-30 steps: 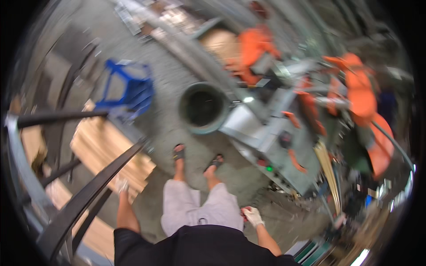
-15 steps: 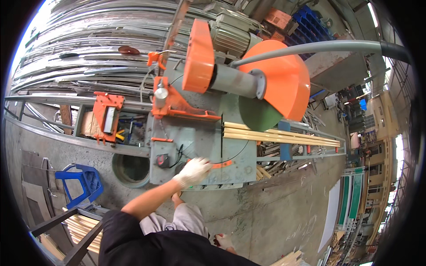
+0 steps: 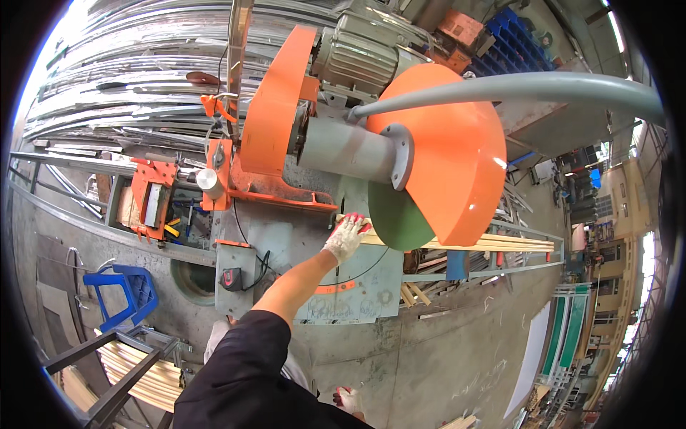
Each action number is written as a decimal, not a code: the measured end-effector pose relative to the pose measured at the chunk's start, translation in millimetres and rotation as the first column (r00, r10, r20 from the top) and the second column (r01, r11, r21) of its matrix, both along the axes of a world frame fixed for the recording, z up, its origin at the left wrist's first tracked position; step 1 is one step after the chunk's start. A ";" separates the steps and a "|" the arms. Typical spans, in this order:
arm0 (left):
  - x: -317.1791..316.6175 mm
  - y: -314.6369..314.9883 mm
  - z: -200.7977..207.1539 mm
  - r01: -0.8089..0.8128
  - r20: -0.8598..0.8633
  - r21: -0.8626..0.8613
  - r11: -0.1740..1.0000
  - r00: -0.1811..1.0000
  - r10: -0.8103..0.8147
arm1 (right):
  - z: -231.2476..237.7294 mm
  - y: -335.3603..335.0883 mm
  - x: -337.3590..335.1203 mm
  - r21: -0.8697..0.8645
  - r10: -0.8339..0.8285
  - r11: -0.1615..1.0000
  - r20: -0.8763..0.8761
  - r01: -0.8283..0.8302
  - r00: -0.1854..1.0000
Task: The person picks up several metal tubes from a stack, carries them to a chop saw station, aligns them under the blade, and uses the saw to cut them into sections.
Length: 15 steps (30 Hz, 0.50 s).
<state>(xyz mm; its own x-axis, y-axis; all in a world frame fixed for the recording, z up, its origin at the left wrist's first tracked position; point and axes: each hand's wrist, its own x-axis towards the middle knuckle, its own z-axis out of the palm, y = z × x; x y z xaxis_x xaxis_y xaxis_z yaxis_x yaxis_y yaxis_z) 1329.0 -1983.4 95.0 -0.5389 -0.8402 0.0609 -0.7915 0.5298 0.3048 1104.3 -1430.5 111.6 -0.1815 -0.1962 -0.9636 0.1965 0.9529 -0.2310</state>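
Our gloved left hand lies on the left ends of the pale strips; whether its fingers have closed round them we cannot tell. The strips run off to its right, passing under the green disc just beside it. Our fingers are best placed well clear of that disc, we judge, with the strips pressed flat and side by side. Our right hand hangs far below the left, off the metal tabletop — its grip is unclear.

Beyond the left hand, the orange guard hems in any reach rightward. Left of it lie a tape measure and a black cord — a likely snag for our sleeve.
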 end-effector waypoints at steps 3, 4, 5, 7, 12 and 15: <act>37.1 12.0 -3.9 -0.082 0.120 -0.080 0.993 0.989 0.091 | -3.1 -16.6 11.9 -0.086 0.128 0.987 -0.087 -0.135 0.988; 50.3 15.6 0.2 -0.054 0.105 0.114 0.992 0.994 0.042 | 0.0 -24.1 20.8 -0.084 0.116 0.989 -0.081 -0.123 0.990; 63.7 22.5 11.8 -0.058 0.115 0.130 0.990 0.992 0.043 | 2.8 -27.0 29.3 -0.116 0.115 0.985 -0.113 -0.128 0.987; 108.9 33.6 12.2 -0.086 0.155 0.141 0.986 0.986 0.064 | 3.9 -36.7 52.3 -0.143 0.128 0.979 -0.111 -0.143 0.986; 244.2 61.2 2.5 -0.236 0.212 -0.024 0.971 0.948 0.236 | -23.3 -55.6 95.8 -0.091 0.313 0.943 -0.089 -0.321 0.946; 316.4 81.4 15.7 -0.290 0.238 -0.057 0.955 0.925 0.295 | -28.6 -71.4 119.9 -0.080 0.410 0.904 -0.120 -0.421 0.904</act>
<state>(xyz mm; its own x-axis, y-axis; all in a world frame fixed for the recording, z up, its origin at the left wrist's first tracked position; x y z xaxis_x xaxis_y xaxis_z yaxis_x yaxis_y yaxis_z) 1645.4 -1902.0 110.6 -0.2703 -0.9625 -0.0208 -0.9603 0.2680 0.0769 1224.2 -1502.0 83.0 -0.1549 -0.3700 -0.9160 -0.2406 0.9134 -0.3283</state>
